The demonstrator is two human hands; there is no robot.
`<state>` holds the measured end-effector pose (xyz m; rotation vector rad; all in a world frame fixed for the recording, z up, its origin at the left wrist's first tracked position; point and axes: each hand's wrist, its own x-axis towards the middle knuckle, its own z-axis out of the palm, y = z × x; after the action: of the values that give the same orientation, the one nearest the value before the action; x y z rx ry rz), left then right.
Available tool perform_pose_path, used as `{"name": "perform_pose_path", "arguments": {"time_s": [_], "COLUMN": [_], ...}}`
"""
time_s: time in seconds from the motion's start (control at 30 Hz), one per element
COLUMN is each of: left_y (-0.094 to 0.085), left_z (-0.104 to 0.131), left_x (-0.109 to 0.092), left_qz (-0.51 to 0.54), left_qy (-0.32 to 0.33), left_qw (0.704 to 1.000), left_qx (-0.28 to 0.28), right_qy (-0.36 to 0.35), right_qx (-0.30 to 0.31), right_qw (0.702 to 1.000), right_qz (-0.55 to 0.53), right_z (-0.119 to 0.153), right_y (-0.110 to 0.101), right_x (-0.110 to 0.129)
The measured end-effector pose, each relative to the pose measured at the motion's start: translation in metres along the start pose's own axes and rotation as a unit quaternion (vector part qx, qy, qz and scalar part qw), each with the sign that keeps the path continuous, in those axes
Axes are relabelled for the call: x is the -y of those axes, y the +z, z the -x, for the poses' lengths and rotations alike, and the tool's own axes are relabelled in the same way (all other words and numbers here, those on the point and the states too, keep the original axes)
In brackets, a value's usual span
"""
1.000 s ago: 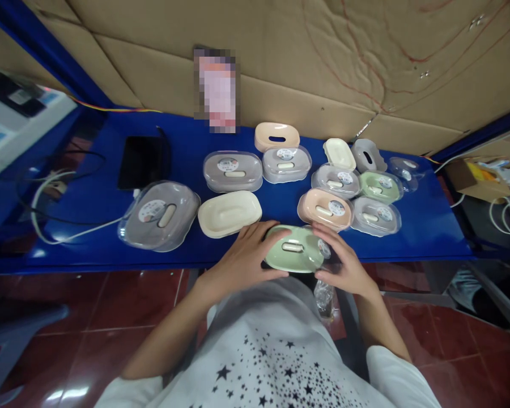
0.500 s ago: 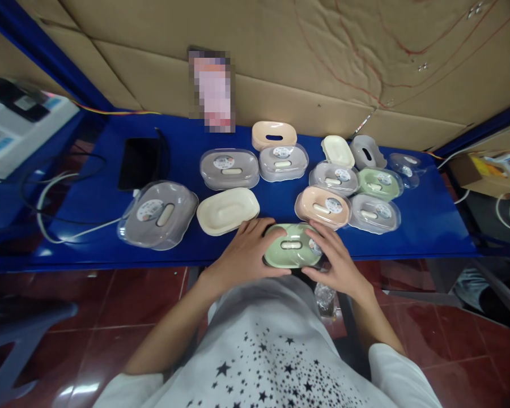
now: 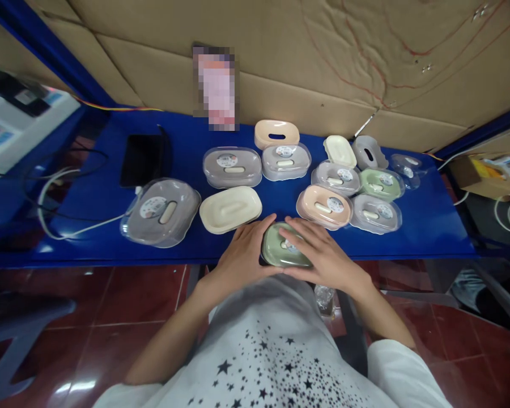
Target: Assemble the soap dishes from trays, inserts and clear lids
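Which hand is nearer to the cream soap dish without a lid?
Left. The left hand lies just below the cream soap dish, fingertips almost at its edge; the right hand rests farther right, over the green soap box.

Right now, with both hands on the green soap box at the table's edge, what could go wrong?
The green soap box sits at the blue table's near edge, so it might slip to the floor. The right hand lies close to the peach box and could nudge it. The left hand almost touches the cream lid.
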<state>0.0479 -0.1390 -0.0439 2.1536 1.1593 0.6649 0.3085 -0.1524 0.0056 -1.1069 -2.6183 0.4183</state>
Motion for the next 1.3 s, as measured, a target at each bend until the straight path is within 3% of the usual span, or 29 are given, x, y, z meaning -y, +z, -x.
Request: {"name": "perform_pose_path", "arguments": {"time_s": [0.13,0.3,0.6,0.93,1.13,1.3], "left_y": [-0.001,-0.003,-0.001,-0.001,-0.004,-0.005], "left_z": [-0.001,0.0,0.001,-0.001,-0.001,-0.001], "left_x": [0.0,0.001,0.005,0.002,0.002,0.005], "left_qz": [0.009,0.007,0.013,-0.018,-0.008,0.002], "left_qy": [-0.009,-0.001,0.019,0.038,0.055,0.058], "left_qw": [1.0,1.0,1.0,0.999,0.998,0.998], "left_qx": [-0.008,-0.001,-0.005,0.005,0.012,0.01], "right_qy": [-0.009,-0.013,-0.023,-0.037,-0.043,-0.034], "right_qx": [-0.034,-0.03,-0.011,-0.064,-0.119,-0.082], "right_qw": [0.998,0.995,0.997,0.995,0.991,0.995], "right_qz": [0.057,0.091,0.072,0.069,0.046,0.047], "right_z": [-0.011,-0.008,-0.013,-0.011,-0.003,-0.004], "right_y": [0.011,0.022,0.011,0.017,0.038,0.029], "right_x": [0.006,0.006,0.004,-0.004,-0.018,-0.016]}}
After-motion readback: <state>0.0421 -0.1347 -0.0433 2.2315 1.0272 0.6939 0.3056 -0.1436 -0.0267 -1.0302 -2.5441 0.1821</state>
